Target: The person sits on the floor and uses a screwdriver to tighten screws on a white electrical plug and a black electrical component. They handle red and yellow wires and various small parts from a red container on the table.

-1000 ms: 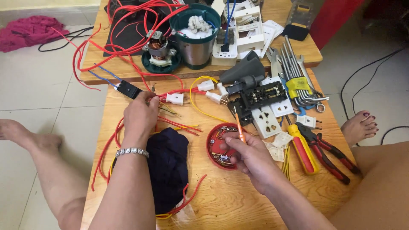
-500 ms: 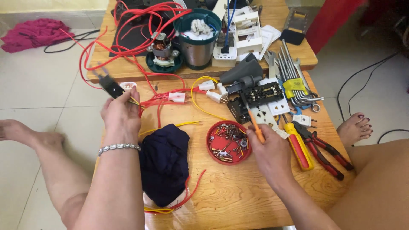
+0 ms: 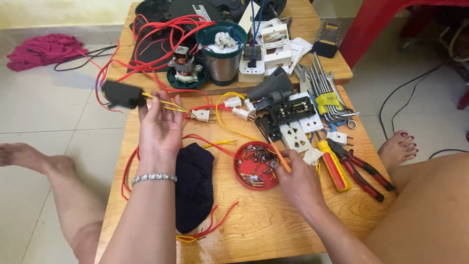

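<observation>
My left hand (image 3: 159,128) is raised over the left side of the wooden table (image 3: 273,220), closed on red and yellow wires that end in a small black box (image 3: 122,94) hanging past the table's left edge. My right hand (image 3: 295,180) rests on the table, gripping a thin orange-handled screwdriver (image 3: 280,159). Its tip points up-left over the rim of a red lid (image 3: 255,166) filled with several screws. A dark cloth (image 3: 194,188) lies between my two arms.
White plugs (image 3: 202,116) lie mid-table beside a black socket module (image 3: 288,113) and a white socket plate (image 3: 295,137). At right are hex keys (image 3: 326,93), a yellow-red screwdriver (image 3: 334,167) and pliers (image 3: 362,170). A motor (image 3: 184,66) and a steel canister (image 3: 222,51) stand behind.
My left hand has carried the black box and its wires up and left, past the table edge. My right hand has come down to the red lid's right rim with the screwdriver.
</observation>
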